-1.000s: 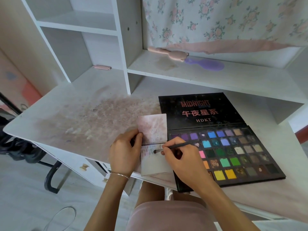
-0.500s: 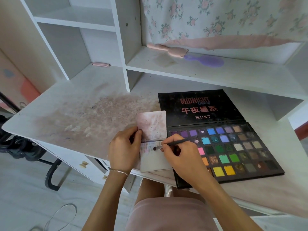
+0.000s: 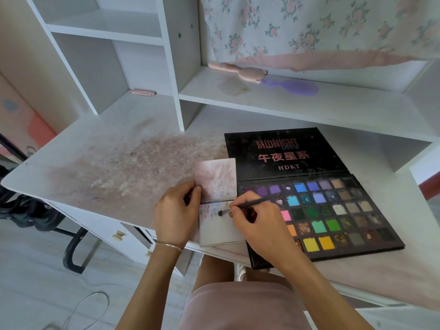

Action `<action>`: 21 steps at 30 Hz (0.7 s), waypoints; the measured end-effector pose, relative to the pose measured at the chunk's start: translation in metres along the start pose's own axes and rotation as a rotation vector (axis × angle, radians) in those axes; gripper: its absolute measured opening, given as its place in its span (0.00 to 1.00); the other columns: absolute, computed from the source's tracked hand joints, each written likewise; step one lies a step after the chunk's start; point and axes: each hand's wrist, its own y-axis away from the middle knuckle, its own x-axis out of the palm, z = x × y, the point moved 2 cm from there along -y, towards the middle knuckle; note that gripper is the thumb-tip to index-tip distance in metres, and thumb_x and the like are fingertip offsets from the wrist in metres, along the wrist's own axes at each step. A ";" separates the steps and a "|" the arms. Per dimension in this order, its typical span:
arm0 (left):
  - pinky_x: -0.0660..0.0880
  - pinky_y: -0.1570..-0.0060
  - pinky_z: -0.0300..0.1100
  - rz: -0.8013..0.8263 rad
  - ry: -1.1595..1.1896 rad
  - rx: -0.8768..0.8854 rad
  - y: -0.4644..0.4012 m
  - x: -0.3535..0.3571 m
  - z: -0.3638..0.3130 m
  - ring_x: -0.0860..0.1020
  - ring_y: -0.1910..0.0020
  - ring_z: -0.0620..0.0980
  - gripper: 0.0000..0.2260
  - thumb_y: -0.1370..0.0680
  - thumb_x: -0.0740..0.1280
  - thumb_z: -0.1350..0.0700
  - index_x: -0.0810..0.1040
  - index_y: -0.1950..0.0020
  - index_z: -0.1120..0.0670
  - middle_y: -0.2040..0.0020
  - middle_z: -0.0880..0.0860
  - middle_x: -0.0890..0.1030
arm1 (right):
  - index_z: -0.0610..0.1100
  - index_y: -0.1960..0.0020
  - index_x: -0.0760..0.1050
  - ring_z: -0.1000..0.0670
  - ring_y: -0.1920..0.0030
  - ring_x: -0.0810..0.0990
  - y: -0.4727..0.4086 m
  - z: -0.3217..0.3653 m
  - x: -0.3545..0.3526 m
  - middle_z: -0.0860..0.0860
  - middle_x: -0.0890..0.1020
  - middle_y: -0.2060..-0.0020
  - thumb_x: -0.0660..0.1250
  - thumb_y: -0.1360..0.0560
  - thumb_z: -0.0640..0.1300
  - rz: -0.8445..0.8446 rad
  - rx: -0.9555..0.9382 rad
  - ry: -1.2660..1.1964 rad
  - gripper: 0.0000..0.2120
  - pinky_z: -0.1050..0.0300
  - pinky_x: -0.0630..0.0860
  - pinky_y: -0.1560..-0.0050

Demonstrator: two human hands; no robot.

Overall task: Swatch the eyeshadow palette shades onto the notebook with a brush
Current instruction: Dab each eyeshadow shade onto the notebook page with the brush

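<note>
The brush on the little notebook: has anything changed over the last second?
Barely. The right hand still pinches the brush, its tip on the notebook page, shifting only slightly. The left hand still holds the notebook open; the palette stays put.

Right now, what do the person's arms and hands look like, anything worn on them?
Both forearms are bare, with no sleeves in view. The left hand has a thin metallic bracelet at its wrist. The right hand shows no ring, watch or glove.
</note>
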 end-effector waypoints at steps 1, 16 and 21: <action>0.63 0.69 0.37 0.004 0.002 -0.006 0.000 0.000 0.000 0.72 0.67 0.49 0.05 0.26 0.67 0.60 0.83 0.54 0.56 0.66 0.56 0.81 | 0.57 0.60 0.71 0.56 0.60 0.78 0.000 0.000 0.000 0.53 0.81 0.62 0.64 0.26 0.41 -0.005 -0.001 -0.001 0.11 0.65 0.76 0.61; 0.62 0.68 0.31 0.005 -0.003 -0.013 -0.001 0.000 0.000 0.70 0.67 0.48 0.06 0.26 0.67 0.59 0.83 0.53 0.55 0.68 0.54 0.79 | 0.57 0.60 0.71 0.55 0.61 0.78 0.000 0.000 0.000 0.52 0.80 0.63 0.64 0.26 0.41 0.003 0.006 0.004 0.11 0.63 0.76 0.62; 0.63 0.70 0.33 0.003 -0.001 -0.011 -0.001 0.001 0.001 0.71 0.67 0.48 0.06 0.26 0.67 0.59 0.83 0.53 0.55 0.68 0.55 0.80 | 0.56 0.60 0.71 0.57 0.61 0.77 -0.001 -0.001 0.000 0.54 0.80 0.63 0.64 0.26 0.41 0.005 0.004 0.002 0.10 0.65 0.75 0.62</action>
